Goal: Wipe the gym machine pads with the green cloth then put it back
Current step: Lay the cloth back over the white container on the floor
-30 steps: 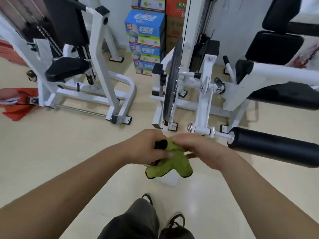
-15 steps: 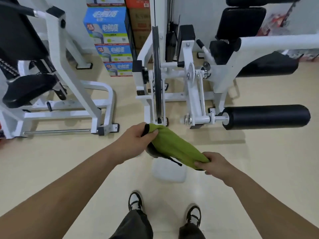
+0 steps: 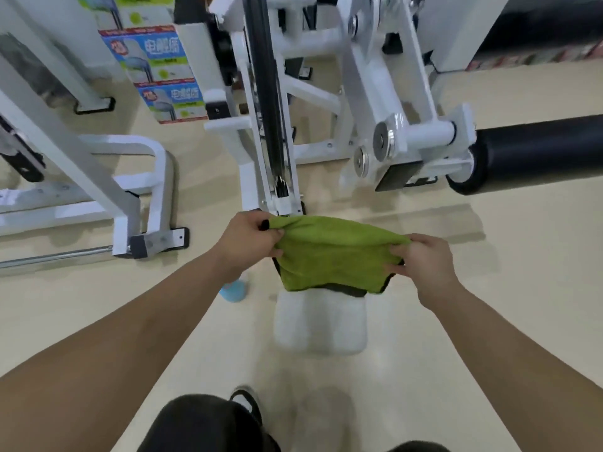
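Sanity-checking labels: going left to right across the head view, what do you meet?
white frame foot → left hand → green cloth → right hand → black roller pad, set further back. Both hands pinch the cloth's top corners.

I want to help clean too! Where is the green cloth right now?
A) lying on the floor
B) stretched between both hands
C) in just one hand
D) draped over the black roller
B: the left hand grips one end of the green cloth and the right hand grips the other, holding it spread out.
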### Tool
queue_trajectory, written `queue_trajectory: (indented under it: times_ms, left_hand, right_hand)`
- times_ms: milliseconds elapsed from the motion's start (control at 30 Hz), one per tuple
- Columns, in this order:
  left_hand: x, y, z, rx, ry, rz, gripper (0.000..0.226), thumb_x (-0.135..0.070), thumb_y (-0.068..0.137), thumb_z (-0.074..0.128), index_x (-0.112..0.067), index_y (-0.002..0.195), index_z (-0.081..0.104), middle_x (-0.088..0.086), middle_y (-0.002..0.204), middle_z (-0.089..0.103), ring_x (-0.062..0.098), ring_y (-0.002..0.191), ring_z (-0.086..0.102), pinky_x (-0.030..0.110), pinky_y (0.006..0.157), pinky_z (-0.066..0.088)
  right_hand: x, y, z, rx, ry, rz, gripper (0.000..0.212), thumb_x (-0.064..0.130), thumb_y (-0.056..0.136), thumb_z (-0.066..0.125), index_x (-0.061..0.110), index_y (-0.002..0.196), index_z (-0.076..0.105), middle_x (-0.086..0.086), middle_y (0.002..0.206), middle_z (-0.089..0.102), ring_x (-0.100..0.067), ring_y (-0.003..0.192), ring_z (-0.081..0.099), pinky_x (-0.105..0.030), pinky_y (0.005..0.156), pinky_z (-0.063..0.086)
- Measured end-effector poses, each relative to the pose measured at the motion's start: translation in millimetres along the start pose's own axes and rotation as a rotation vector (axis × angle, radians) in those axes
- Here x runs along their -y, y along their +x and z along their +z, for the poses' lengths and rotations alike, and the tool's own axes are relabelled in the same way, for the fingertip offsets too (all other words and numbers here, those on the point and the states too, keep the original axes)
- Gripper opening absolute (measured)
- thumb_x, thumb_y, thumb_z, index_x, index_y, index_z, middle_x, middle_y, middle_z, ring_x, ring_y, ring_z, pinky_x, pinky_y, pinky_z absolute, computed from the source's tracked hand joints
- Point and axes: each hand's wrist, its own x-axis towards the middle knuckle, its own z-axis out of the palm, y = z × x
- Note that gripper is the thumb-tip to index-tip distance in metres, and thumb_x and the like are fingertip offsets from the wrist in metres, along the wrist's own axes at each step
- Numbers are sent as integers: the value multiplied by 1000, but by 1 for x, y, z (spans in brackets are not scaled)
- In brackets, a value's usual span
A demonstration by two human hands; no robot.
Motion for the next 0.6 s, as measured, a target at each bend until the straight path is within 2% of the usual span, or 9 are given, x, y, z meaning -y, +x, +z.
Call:
queue_trajectory:
  times_ms: [100,200,267,300,367,433,467,533,600]
  left_hand:
    - [28,15,22,-75,-108,55,16,7,92,56,9,92,72,20,92,65,27,84,70,38,83,66]
    - [63,22,34,-68,-62,72,18,5,87,52,7,83,69,12,79,62,26,78,66,44,82,65]
    - [97,29,41,28,137,41,18,-12,80,53,-2,80,68,5,74,60,21,73,62,50,80,60]
    - [116,32,46,102,268,17,20,-19,76,53,-4,79,66,3,72,57,19,70,59,44,78,57]
    - [153,39,58,257,491,-32,17,-17,77,55,-1,75,58,3,68,49,17,64,50,32,68,46]
    - [184,47,69,363,644,-65,17,-9,81,55,-2,66,49,4,64,41,18,61,44,31,60,41]
    - [195,52,73,400,665,-95,19,-6,81,54,-6,63,48,4,64,41,19,62,44,31,58,44]
    - [209,63,74,441,639,-179,18,-3,81,55,-9,65,57,6,70,50,22,68,55,30,62,58]
    - [216,75,73,475,559,-262,16,-3,86,54,-3,85,69,14,84,65,25,77,70,34,62,62]
  right_hand:
    - [-36,18,3,-32,99,-99,29,-11,82,51,4,57,51,-7,71,46,-30,75,52,-48,80,64]
    - [-72,33,5,50,-16,-200,4,4,63,50,4,60,49,-7,69,46,-26,74,49,-48,74,62]
    - [-102,49,6,163,-166,-183,7,7,56,50,2,61,50,-5,67,48,-25,73,49,-44,70,59]
    - [-122,57,8,238,-273,-143,6,8,54,52,5,59,52,-4,66,49,-24,72,50,-41,67,57]
    - [-163,74,11,414,-519,-55,7,7,53,54,13,56,55,-1,63,48,-23,68,48,-34,60,52]
    - [-199,91,12,583,-756,-5,11,7,53,54,17,52,51,0,60,44,-22,67,43,-31,57,44]
    - [-211,97,14,658,-857,10,12,7,54,56,17,52,50,0,60,43,-22,66,42,-30,55,42]
    - [-221,107,18,759,-998,71,9,9,58,62,17,57,58,-1,62,49,-21,63,47,-28,51,42]
    - [-222,116,22,822,-1046,156,5,10,64,65,13,66,67,-1,65,60,-21,60,57,-26,48,46]
